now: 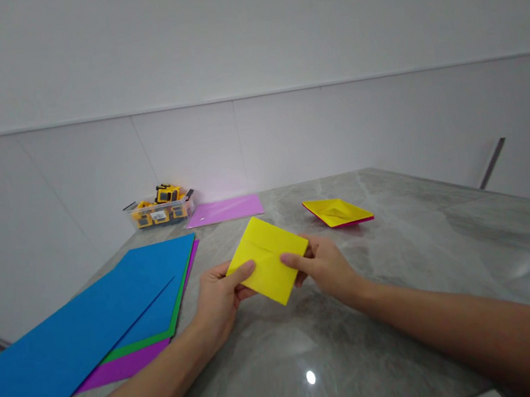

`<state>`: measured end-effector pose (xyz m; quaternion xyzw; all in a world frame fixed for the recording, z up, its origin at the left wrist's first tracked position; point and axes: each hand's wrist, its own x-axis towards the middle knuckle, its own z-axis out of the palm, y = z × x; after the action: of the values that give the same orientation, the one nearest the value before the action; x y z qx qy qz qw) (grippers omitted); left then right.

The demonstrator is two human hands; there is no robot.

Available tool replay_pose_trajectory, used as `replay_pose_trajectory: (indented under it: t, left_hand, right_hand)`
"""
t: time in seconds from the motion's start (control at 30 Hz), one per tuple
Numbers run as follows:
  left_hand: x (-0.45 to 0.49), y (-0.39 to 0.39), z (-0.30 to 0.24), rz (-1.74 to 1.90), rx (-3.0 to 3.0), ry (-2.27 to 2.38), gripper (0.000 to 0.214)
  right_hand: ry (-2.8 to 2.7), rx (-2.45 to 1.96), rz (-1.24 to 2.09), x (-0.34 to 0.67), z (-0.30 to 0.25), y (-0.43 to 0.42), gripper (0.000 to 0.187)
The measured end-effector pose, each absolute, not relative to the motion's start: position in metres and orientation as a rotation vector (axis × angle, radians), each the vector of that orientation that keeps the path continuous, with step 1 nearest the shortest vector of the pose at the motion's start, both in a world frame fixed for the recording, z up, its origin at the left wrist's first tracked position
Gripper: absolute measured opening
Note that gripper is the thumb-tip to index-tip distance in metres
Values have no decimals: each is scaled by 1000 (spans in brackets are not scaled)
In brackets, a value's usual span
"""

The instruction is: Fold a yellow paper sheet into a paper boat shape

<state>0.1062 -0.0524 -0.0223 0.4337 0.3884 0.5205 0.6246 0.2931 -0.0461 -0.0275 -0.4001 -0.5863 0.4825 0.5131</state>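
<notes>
A folded square of yellow paper point(268, 260) is held above the table, turned so one corner points down toward me. My left hand point(222, 293) grips its left corner, thumb on top and fingers beneath. On the opposite side, my right hand point(326, 267) pinches the right corner the same way. Crease lines run across the paper's face. Beyond my right hand lies a folded paper boat point(338, 212), yellow inside and red along its outer edge.
Blue, green and purple sheets point(125, 290) lie stacked on the left. A clear plastic box point(161, 214) of yellow-and-black toys stands at the back left, beside a pink sheet point(227, 210). The grey marbled table point(430, 254) meets a white wall.
</notes>
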Motion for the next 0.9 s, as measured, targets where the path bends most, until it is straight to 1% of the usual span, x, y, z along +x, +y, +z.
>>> replay_pose_trajectory:
  t: [0.1,0.27,0.37,0.73,0.9]
  left_hand:
    - [105,-50,-26,1106,1031,883,28]
    - [106,-47,-31,1135,1001,868,31]
    - [106,-47,-32,1167,1014,905,30]
    - [107,-54,-26,1264,1013,883,28]
    - [107,-50,-28,1219,1012,819,24]
  right_hand:
    - [-1391,-918,1160,300,-30,-40,36]
    - [-1582,-776,1404,303,-40,-36,35]
    - [-1639,-809,1451,302,-42,-38,38]
    - [-1653,-766,1408,300,-29,-46,36]
    - [-1688,-793,1223,304,-36,-42,26]
